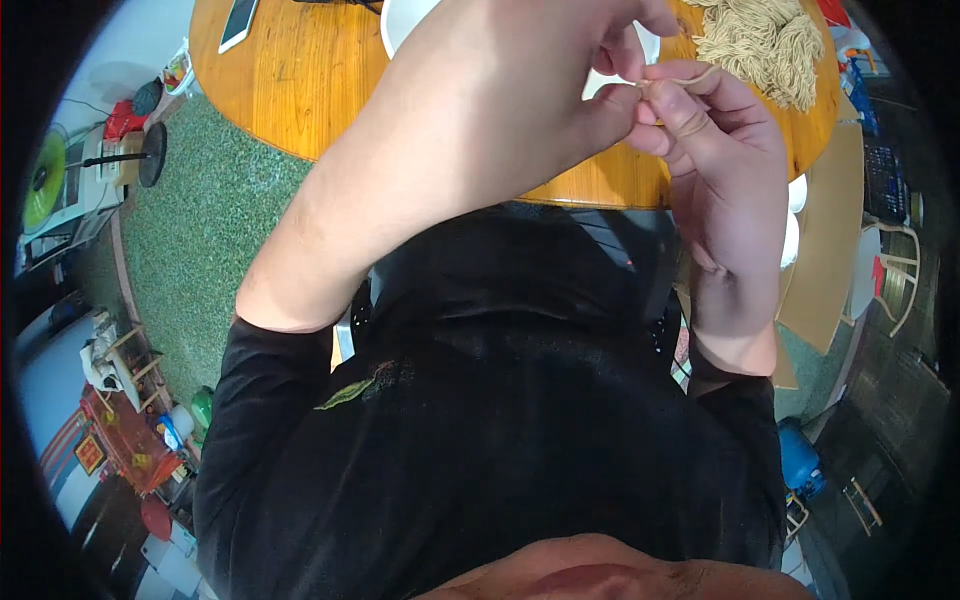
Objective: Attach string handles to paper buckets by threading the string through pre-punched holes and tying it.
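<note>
Green carpet spreads under a round wooden table [300, 90]. Above its near edge, the left hand [520, 90] and right hand [725, 170] meet, both pinching one thin tan strand [690, 79] between fingertips. A heap of tan string [765, 40] lies by the table's right edge, a phone [238, 22] far left.

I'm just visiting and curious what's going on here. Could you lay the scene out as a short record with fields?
Viewpoint: head camera looking down over the person's black shirt
Left hand: raised in front of the chest, fingertips pinching a thin beige rubber band
Right hand: pinching the same band from the other side, fingers curled
Table: round, wooden, orange-brown
On the table: pile of beige rubber bands, a white bowl, a phone
Floor: green carpet
</note>
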Available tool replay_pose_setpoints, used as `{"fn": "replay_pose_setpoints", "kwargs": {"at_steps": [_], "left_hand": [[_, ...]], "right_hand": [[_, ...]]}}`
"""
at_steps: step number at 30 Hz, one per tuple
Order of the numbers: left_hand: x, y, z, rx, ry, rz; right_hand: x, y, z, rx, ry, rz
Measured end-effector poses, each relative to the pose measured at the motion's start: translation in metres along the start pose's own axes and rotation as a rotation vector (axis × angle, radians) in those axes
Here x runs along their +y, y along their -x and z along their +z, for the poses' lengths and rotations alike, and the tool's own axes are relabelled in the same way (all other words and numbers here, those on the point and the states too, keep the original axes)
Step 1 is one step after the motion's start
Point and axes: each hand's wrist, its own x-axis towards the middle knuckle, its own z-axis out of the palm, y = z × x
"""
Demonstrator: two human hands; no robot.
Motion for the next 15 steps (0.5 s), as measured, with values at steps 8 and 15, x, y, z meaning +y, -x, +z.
{"fn": "replay_pose_setpoints", "kwargs": {"at_steps": [8,15], "left_hand": [[-0.001,-0.006,-0.003,-0.098,0.117,-0.137],[-0.002,-0.010,-0.005,-0.133,0.261,-0.273]], "right_hand": [[0.002,-0.001,-0.009,-0.048,-0.083,0.021],[0.008,-0.004,-0.016,0.042,0.068,0.025]]}}
